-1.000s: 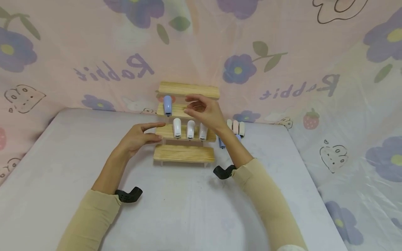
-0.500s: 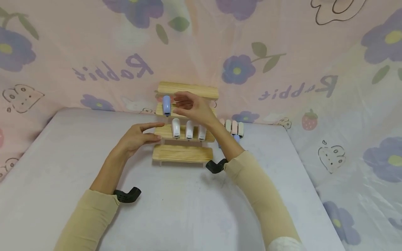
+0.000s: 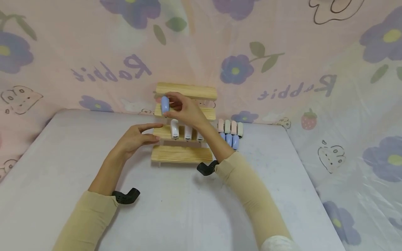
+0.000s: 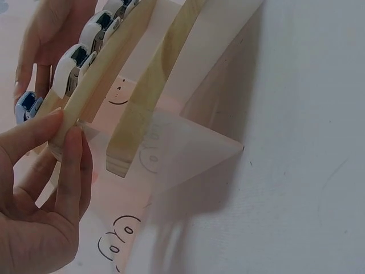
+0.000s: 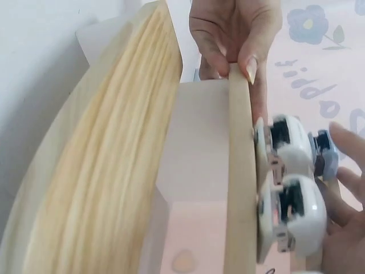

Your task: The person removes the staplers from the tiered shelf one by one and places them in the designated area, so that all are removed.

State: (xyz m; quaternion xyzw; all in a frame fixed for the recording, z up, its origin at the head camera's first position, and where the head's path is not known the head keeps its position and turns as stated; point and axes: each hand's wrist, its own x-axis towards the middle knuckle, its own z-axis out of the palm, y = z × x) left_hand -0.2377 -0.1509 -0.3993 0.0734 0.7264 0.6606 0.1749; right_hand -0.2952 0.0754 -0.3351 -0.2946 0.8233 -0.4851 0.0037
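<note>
My left hand (image 3: pixel 135 137) pinches the left end of a wooden shelf board (image 4: pixel 91 103) on a tiered display rack, thumb on one face and fingers on the other. My right hand (image 3: pixel 188 109) grips a small blue stapler (image 3: pixel 165 104) on the left of the tier above, its thumb at the near end and a fingertip at the far end. In the right wrist view, fingertips close round this blue stapler (image 5: pixel 325 154). Three white staplers (image 3: pixel 175 129) stand in a row on the board the left hand holds; the right forearm partly covers the rightmost.
Right of the rack, several pink and pale staplers (image 3: pixel 233 127) stand in a row on the white table (image 3: pixel 176 209), with blue staplers (image 3: pixel 228 140) in front. The rack's top board (image 3: pixel 186 90) and bottom board (image 3: pixel 182 154) bear nothing. A patterned curtain (image 3: pixel 194 52) hangs behind.
My right hand has moved left along the upper tier, from beside the blue stapler to gripping it. The staplers right of the rack are now less covered. The left hand stays put.
</note>
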